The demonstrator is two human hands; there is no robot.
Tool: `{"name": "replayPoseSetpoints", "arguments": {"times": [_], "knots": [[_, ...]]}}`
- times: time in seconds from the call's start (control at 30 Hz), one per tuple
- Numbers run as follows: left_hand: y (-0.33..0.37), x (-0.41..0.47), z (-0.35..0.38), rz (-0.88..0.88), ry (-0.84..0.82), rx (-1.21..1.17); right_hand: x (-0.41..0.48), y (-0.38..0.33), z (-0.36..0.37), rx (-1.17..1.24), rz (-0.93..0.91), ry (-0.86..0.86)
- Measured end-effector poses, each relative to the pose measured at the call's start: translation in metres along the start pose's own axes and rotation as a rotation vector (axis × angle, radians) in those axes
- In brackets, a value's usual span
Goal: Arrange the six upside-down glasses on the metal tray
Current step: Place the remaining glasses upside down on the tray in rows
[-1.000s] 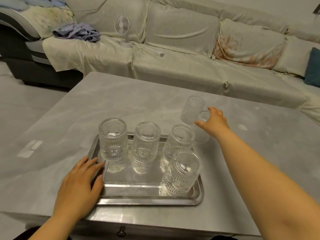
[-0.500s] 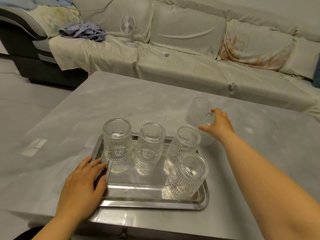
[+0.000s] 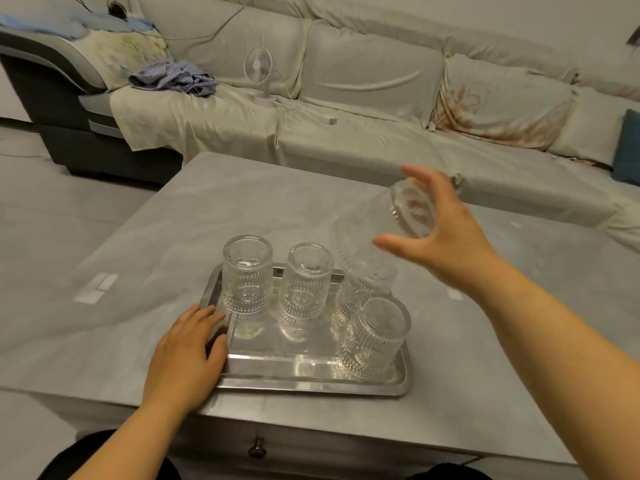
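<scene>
Four ribbed, embossed clear glasses sit base-up on the metal tray [image 3: 311,382]: I count the far-left glass [image 3: 246,276], the middle glass [image 3: 306,282] and the far-right glass [image 3: 363,289] in a back row, and the near-right glass [image 3: 374,339] in front, just beside the tray's right rim. My right hand [image 3: 446,233] holds a fifth glass [image 3: 388,223] in the air above the far-right one, tilted, thick base up by my palm, mouth slanting down-left; thumb below, fingers spread wide and curled around the base end. That glass is motion-blurred, so whether it touches the one beneath I cannot tell. My left hand [image 3: 188,355] lies flat on the tray's near-left corner, fingers together, tips over the raised rolled rim, just beside the far-left glass. Shiny rectangular tray, rounded corners, mirror floor showing reflections; bare floor in the front row from the left hand to the near-right glass. It rests on the matte grey marbled table [image 3: 138,265], near the front edge, with wide bare surface left, right and behind. A sofa [image 3: 363,84] under pale wrinkled cloth sits beyond, with a small white fan [image 3: 258,65] on it
</scene>
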State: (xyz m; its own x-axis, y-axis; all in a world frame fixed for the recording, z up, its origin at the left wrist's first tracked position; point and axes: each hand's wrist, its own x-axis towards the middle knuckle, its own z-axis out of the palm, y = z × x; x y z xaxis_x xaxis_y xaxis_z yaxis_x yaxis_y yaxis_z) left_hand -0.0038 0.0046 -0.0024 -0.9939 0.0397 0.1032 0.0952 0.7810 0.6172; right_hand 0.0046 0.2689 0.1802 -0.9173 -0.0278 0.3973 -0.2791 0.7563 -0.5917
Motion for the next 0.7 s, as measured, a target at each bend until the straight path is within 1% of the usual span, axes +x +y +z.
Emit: {"name": "replayPoseSetpoints", "arguments": {"times": [0.1,0.17,0.27,0.37,0.53,0.6,0.7], "knots": [[0.0,-0.002,0.0,0.001,0.003,-0.014,-0.016,-0.021,0.019,0.004,-0.07,-0.19],[0.0,-0.002,0.0,0.002,0.002,-0.018,-0.024,-0.026,0.036,-0.04,-0.109,-0.309],[0.0,-0.002,-0.001,-0.002,0.002,-0.026,-0.033,-0.024,0.062,-0.109,-0.155,-0.439],[0.0,-0.001,-0.001,-0.005,0.002,-0.029,-0.04,-0.016,0.085,-0.18,-0.145,-0.558],[0.0,-0.001,-0.001,0.003,0.0,-0.015,-0.041,-0.006,0.104,-0.27,-0.105,-0.631],[0.0,0.0,-0.001,0.004,0.0,-0.011,-0.039,-0.005,0.11,-0.306,-0.108,-0.639],[0.0,-0.001,-0.001,0.003,-0.003,-0.014,-0.035,-0.004,0.113,-0.295,-0.068,-0.632]]}}
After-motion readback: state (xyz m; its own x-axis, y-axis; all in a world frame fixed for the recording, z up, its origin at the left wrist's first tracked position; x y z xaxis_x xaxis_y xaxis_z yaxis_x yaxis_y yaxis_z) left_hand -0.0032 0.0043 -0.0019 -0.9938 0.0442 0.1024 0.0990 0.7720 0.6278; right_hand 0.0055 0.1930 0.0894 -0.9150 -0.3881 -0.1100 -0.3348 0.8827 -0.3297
